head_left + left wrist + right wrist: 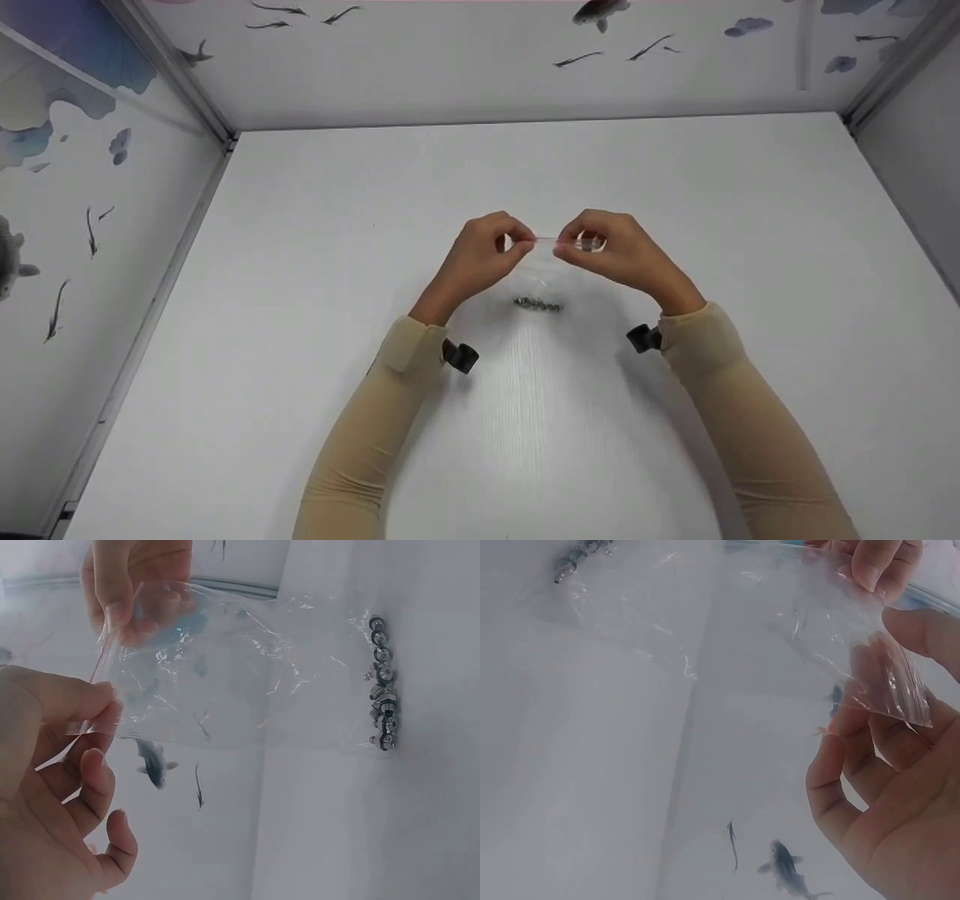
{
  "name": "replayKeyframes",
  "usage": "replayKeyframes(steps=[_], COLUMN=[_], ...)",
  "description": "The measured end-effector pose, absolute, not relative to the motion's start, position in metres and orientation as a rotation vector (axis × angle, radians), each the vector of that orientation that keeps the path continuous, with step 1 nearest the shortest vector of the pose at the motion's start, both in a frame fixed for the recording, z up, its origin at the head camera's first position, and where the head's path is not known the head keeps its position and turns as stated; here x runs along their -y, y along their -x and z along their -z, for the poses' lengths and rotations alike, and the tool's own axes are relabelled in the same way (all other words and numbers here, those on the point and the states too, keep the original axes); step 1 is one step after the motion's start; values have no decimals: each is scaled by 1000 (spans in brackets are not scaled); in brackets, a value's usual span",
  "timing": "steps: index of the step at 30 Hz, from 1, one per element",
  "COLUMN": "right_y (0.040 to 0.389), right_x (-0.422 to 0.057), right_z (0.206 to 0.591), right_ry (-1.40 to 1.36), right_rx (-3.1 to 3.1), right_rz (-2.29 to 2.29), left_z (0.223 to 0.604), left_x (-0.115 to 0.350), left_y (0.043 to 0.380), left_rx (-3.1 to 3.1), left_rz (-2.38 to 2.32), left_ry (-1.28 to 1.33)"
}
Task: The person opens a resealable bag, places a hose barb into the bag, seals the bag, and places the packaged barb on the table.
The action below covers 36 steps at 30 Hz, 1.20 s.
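A clear plastic zip bag (232, 667) hangs between both hands, its red-lined top edge uppermost. Small shiny metal parts (383, 686), like screws or nuts, lie in a row along its bottom; the head view shows these metal parts (537, 304) just below the hands. My left hand (487, 247) pinches one end of the top edge between thumb and forefinger. With thumb and fingers, my right hand (611, 247) pinches that edge further right, and a bag corner sticks out past the thumb. In the right wrist view the bag's top corner (911, 701) lies over the right fingers.
A white table (315, 420) spreads under both arms. White panels with painted fish and blue patches stand behind it, the back panel (465, 75), and at the left, the side panel (90, 195). Each wrist carries a small black camera, such as the left camera (460, 356).
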State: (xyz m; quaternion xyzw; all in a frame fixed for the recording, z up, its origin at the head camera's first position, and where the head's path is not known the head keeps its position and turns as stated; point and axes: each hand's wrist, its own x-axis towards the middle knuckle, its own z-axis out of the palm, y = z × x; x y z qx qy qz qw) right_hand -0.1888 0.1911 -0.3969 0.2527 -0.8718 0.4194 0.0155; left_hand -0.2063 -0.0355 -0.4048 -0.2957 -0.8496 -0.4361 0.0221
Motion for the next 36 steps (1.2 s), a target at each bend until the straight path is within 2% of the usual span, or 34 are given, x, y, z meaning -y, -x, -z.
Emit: replayKeyframes(steps=[21,36], right_y=[193,193], right_x=[-185,-208], right_z=[397,402], right_ry=[-797,-723], right_rx=[2600,2626], right_rz=[-1155,-1129], left_z=[407,413], left_x=[36,43], left_y=[210,213], left_rx=[2613,2683], left_rz=[1457,1468], left_ry=[837,606])
